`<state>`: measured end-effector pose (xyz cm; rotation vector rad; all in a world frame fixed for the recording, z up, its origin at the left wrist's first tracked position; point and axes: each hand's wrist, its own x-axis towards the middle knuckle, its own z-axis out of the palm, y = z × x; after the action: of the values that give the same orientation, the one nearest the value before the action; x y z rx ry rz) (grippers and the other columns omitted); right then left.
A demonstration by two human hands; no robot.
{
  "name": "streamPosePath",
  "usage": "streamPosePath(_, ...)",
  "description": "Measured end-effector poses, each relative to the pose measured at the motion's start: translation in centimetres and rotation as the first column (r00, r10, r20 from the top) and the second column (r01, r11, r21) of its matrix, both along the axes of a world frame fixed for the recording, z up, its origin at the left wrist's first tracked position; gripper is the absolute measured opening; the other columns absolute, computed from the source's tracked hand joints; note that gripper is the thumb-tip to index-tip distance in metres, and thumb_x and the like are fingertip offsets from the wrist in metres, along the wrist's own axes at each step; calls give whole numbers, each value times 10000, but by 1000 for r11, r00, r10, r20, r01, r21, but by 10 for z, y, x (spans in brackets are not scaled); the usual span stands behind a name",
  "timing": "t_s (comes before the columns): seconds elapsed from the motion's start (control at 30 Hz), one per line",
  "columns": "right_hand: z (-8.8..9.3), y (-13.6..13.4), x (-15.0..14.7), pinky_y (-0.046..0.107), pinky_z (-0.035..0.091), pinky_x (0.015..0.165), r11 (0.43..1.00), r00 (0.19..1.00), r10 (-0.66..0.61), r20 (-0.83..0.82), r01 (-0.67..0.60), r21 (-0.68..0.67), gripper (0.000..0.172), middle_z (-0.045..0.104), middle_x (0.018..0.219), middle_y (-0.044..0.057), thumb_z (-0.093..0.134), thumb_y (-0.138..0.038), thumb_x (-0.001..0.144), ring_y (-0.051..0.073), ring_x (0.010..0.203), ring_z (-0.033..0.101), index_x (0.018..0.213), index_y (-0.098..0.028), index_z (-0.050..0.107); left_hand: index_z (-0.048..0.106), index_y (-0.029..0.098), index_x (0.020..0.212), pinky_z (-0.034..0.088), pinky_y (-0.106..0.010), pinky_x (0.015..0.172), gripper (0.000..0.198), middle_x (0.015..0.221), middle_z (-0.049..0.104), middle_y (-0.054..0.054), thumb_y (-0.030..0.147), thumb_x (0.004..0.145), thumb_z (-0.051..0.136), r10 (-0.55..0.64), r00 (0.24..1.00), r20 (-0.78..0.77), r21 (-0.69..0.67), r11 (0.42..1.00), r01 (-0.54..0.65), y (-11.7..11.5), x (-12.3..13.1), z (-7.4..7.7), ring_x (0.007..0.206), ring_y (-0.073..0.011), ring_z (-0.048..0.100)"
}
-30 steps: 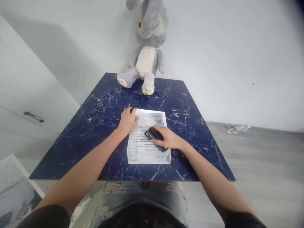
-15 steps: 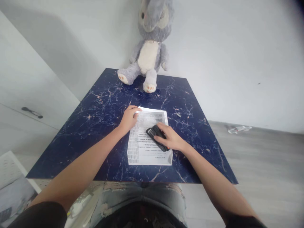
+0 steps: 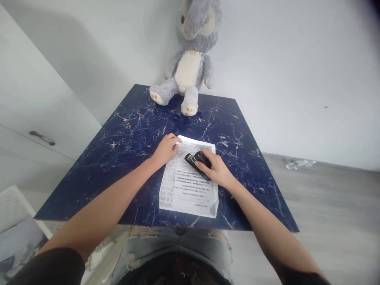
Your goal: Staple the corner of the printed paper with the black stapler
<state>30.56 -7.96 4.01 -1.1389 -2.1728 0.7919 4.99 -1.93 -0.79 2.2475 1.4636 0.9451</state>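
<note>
Printed sheets of paper (image 3: 190, 194) lie slightly turned on the blue marbled table (image 3: 118, 158). My left hand (image 3: 166, 149) grips their upper left corner, with the fingertips on the top edge. My right hand (image 3: 216, 168) is wrapped round a black stapler (image 3: 198, 163), which is over the upper right part of the paper and points up and to the left. Its jaws look parted at the far end. Whether the stapler touches the paper cannot be made out.
A grey plush toy (image 3: 190, 71) sits at the table's back edge against the wall. A small staple strip (image 3: 225, 144) lies right of the paper. Clear plastic wrapping (image 3: 300, 164) is on the floor at the right. A white cabinet (image 3: 35, 99) stands at the left.
The paper has turned, its top moving right and its lower right corner nearer to me. The stapler has tilted and opened wider in my right hand. My left hand has shifted right with the corner.
</note>
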Motion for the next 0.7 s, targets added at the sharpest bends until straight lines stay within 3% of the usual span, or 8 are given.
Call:
streamPosePath(0.2,-6,-3,-9,313,400,684,998,996,31,87,-35,48,266,589,782,10,648,-399,980,169,695,525,836,-206,534,727,190,1133,523,-386,1049,326,1153,652,-83,86,931,493,2,1000,-29,-52,999,-4,-3,2,5,1067,-232,665)
streamPosePath(0.33,-3,3,1,336,476,747,998,999,40,31,-41,45,271,697,908,50,632,-470,1004,203,781,619,955,-203,648,707,197,1157,539,-385,977,335,1137,618,-84,99,960,454,14,997,-69,-65,998,-19,-3,3,4,989,-230,653)
streamPosePath(0.43,-3,16,22,357,525,814,981,983,-167,-74,173,89,239,747,975,65,592,-424,1006,224,841,676,1008,-210,697,696,200,1171,538,-381,950,337,1135,602,-82,104,972,443,6,997,-72,-64,998,-11,-2,2,2,932,-219,638)
streamPosePath(0.53,-11,33,48,370,545,800,878,890,-442,-110,454,150,187,747,884,74,603,-347,922,235,779,679,963,-197,707,696,200,1166,532,-385,949,342,1130,593,-81,96,978,431,-11,998,-58,-56,998,8,-1,1,0,920,-217,630)
streamPosePath(0.7,-28,52,77,410,537,825,752,773,-634,-10,620,225,219,728,861,96,572,-244,804,253,743,656,955,-180,718,710,201,1155,526,-385,952,357,1124,588,-83,100,996,406,-17,1000,-26,-53,998,16,-1,1,2,959,-224,634)
